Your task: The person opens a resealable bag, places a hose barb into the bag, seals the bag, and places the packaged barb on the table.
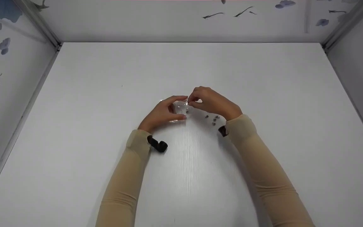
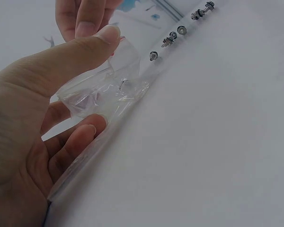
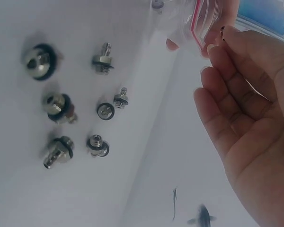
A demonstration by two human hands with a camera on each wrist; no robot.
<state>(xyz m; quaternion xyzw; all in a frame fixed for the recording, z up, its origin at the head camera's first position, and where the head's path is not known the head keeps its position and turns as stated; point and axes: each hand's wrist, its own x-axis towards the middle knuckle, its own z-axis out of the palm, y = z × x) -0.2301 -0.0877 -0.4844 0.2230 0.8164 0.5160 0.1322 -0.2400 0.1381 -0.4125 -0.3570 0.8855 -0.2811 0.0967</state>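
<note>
My left hand (image 1: 160, 115) holds a clear plastic zip bag (image 2: 97, 97) open, thumb on the near side and fingers behind it. A red line runs along the bag's mouth in the right wrist view. One small metal fitting (image 2: 125, 85) shows inside the bag. At the bag's mouth, my right hand (image 1: 214, 102) pinches a small piece (image 3: 222, 32) between thumb and forefinger; it is mostly hidden and looks like another fitting. Several silver barbed fittings (image 3: 103, 60) with black rings lie loose on the table beneath the right hand.
The white table (image 1: 83, 132) spreads around both hands. White panels with blue and grey prints, such as the back panel (image 1: 169, 22), stand along its back and sides. A small black camera (image 1: 158, 145) sits on the left wrist, over the sleeve.
</note>
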